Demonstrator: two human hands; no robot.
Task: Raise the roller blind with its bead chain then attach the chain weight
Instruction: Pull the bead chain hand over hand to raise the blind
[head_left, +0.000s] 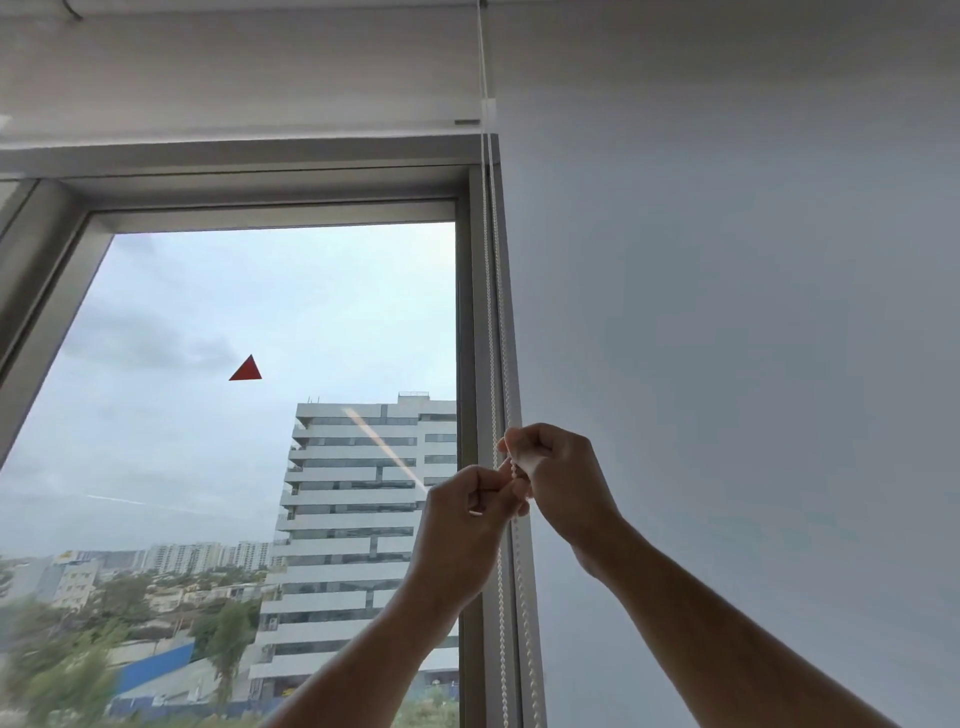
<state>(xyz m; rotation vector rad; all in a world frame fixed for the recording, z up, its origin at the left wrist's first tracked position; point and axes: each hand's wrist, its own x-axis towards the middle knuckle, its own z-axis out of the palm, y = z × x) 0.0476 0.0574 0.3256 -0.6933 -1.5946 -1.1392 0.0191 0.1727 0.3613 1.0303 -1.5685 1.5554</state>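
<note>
A white beaded chain (493, 322) of small plastic balls is seen hanging in two strands along the right edge of the grey metal window frame (470, 312), running from the top of the view down past the lower edge. Both strands are met at mid-height by two raised hands. The right hand (558, 480) is curled round the right strand, with a small white piece pinched between its fingertips; whether this is the chain weight cannot be told. The left hand (465, 512) is held just beside it, touching it, with thumb and forefinger pinched on the chain and the other fingers clenched.

The pale roller blind (234, 78) is seen gathered high, its lower bar lying above the top of the frame, so the glass is uncovered. A small red triangular sticker (246, 369) is fixed to the pane, left of the hands. Far beyond the glass, a white multi-storey building (358, 519) is seen under cloudy sky. A plain white wall (753, 312) fills the right side.
</note>
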